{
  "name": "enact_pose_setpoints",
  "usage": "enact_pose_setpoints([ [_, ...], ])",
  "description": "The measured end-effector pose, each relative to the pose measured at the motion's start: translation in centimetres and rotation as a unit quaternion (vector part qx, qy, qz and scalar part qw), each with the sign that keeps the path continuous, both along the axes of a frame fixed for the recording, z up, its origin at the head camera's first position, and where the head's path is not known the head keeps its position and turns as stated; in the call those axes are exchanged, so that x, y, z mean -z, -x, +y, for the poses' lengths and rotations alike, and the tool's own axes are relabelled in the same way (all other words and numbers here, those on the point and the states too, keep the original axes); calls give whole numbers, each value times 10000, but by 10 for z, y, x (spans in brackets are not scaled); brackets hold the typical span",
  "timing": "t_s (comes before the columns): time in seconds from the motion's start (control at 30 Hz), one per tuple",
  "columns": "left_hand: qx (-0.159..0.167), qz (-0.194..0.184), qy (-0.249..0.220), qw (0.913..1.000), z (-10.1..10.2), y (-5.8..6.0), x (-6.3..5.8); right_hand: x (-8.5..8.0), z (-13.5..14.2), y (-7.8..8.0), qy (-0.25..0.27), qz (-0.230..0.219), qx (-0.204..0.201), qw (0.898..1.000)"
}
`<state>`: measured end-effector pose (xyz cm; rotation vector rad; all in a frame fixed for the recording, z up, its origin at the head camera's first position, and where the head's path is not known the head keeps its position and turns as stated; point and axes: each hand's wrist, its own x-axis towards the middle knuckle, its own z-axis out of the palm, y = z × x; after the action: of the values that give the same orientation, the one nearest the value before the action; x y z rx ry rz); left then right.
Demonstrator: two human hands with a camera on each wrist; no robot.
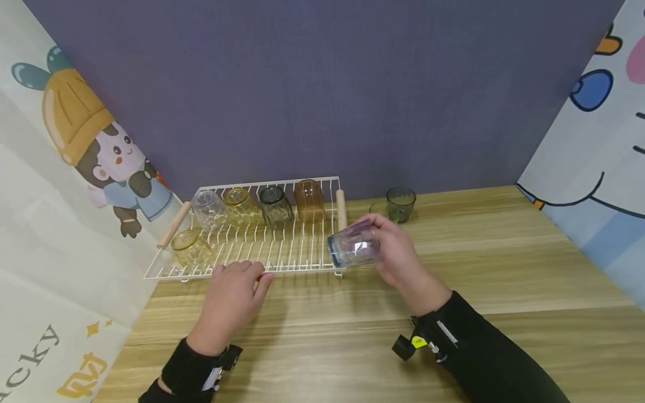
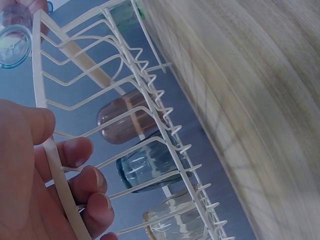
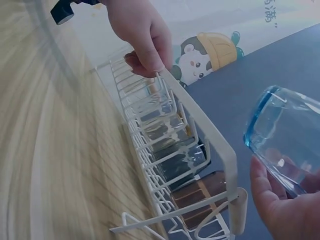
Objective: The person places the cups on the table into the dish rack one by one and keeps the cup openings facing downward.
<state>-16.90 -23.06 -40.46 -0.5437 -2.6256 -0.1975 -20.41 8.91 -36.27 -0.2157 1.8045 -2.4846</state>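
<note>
Fingers (image 3: pixel 265 187) of the right hand (image 1: pixel 400 254) curl round a clear, blue-tinted glass (image 1: pixel 355 246), pinching it in the air just beside the rack's right front corner. The glass lies tilted on its side, its bluer end pointing left. Left hand (image 1: pixel 234 296): thumb and fingers bend over the front rim of the white wire rack (image 1: pixel 302 271) and grip it.

Inside the rack, a back row runs from left to right: a clear glass (image 1: pixel 209 211), a yellow glass (image 1: pixel 242 207), a dark grey glass (image 1: pixel 276 207) and a brown glass (image 1: pixel 308 200). Another yellowish glass (image 1: pixel 191 249) sits at the front left. Wooden handles (image 1: pixel 341 210) close both ends.

Beyond the right hand, a dark green glass (image 1: pixel 401 205) stands on the desk (image 1: pixel 504 252), with a paler green glass, partly hidden, just beside it. Behind rises a dark blue panel (image 1: pixel 327 84); a cartoon figure (image 1: pixel 101 140) decorates the left one.
</note>
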Motion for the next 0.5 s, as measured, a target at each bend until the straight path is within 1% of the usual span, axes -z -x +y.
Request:
enact_pose_setpoints([
  [0.17, 11, -14, -12, 10000, 0, -1, -1, 1, -3, -1, 189, 85, 132, 9997],
  [0.33, 8, -216, 46, 9998, -1, -2, -5, 0, -1, -1, 219, -51, 216, 9995],
  [0.5, 20, -518, 417, 9978, -2, -6, -9, -1, 0, -1, 41, -172, 252, 9995],
])
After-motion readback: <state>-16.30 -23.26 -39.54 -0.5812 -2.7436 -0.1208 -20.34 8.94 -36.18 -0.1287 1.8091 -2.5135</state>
